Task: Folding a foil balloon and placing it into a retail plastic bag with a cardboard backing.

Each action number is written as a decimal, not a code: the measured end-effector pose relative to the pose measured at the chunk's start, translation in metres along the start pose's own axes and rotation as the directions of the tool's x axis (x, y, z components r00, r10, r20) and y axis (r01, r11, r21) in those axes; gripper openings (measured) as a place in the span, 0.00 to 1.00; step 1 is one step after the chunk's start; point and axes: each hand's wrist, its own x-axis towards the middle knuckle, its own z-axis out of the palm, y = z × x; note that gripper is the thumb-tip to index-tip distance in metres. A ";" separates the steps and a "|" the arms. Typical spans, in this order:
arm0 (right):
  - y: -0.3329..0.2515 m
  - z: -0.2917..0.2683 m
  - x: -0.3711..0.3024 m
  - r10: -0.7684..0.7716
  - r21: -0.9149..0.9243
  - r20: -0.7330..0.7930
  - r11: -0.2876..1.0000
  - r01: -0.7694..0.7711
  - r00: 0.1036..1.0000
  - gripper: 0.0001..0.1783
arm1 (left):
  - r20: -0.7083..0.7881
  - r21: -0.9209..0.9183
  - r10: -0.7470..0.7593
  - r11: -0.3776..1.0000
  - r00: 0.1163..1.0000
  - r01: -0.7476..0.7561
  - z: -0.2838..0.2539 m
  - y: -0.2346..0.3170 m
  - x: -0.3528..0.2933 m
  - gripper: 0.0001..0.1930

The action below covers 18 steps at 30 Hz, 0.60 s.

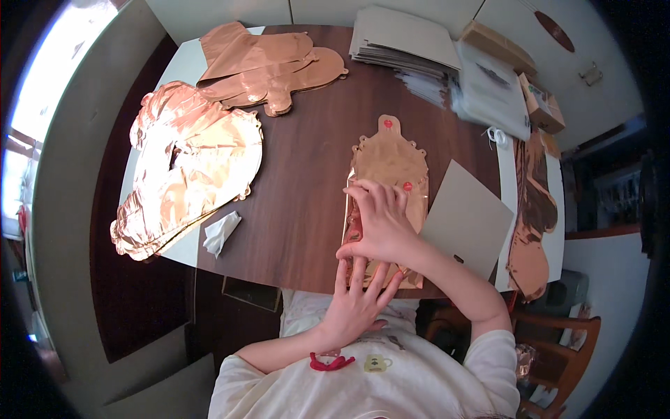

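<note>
A flat, folded rose-gold foil balloon [391,157] lies on the table in front of me, its tabbed neck pointing away, with small red round marks on it. My right hand [380,220] rests across its middle, thumb and fingers spread apart in a wide curve along the balloon's left edge. Just nearer to me, my left hand [357,297] has its fingers stretched out and spread, the fingertips on the near part of the foil and close to my right thumb. Part of the balloon is hidden beneath both hands.
Shiny crumpled foil balloons [202,160] and a flatter foil stack [279,66] lie at the left and far left. A white tissue [222,232] is nearby. To the right are a grey card [467,216], stacked boards [405,38], plastic bags [488,87] and more foil [534,223].
</note>
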 end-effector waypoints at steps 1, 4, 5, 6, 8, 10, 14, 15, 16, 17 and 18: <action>0.001 0.001 0.000 0.011 0.000 -0.032 1.000 -0.011 0.999 0.55 | -0.011 -0.002 0.003 1.000 1.000 -0.003 0.000 0.000 0.000 0.56; 0.004 0.002 0.008 0.054 -0.011 -0.064 0.998 -0.055 0.997 0.54 | -0.014 0.003 0.002 1.000 1.000 -0.002 0.000 -0.001 0.000 0.56; 0.006 0.000 0.011 0.094 -0.031 -0.070 0.995 -0.096 0.993 0.52 | -0.014 0.002 0.003 1.000 1.000 -0.003 0.000 -0.001 0.000 0.56; 0.009 0.002 0.014 0.093 -0.052 -0.106 0.994 -0.099 0.990 0.52 | -0.025 0.001 0.002 1.000 1.000 -0.002 0.001 -0.001 0.000 0.56; 0.012 0.000 0.021 0.112 -0.061 -0.105 0.991 -0.119 0.988 0.51 | -0.036 0.000 0.002 1.000 0.999 -0.002 0.002 -0.001 0.000 0.56; 0.014 -0.002 0.028 0.130 -0.069 -0.106 0.988 -0.138 0.986 0.51 | -0.040 0.007 0.000 1.000 0.999 0.000 0.001 0.000 0.000 0.56; 0.021 -0.002 0.043 0.207 -0.061 -0.092 0.975 -0.213 0.974 0.48 | -0.041 0.006 0.003 1.000 0.999 -0.003 0.003 -0.001 0.000 0.56; 0.023 -0.002 0.047 0.216 -0.077 -0.125 0.971 -0.226 0.968 0.47 | -0.042 0.003 0.003 1.000 0.999 -0.003 0.002 0.000 0.001 0.56; 0.026 -0.004 0.051 0.216 -0.111 -0.134 0.966 -0.232 0.967 0.46 | -0.043 -0.001 0.003 1.000 0.999 -0.003 0.002 0.000 0.001 0.56; 0.028 -0.005 0.056 0.216 -0.109 -0.133 0.967 -0.230 0.967 0.46 | -0.041 0.000 0.001 1.000 0.999 -0.001 0.002 -0.001 0.001 0.56; 0.028 -0.006 0.060 0.251 -0.097 -0.122 0.960 -0.263 0.960 0.46 | -0.040 -0.006 -0.003 1.000 0.999 0.003 0.002 -0.001 0.000 0.56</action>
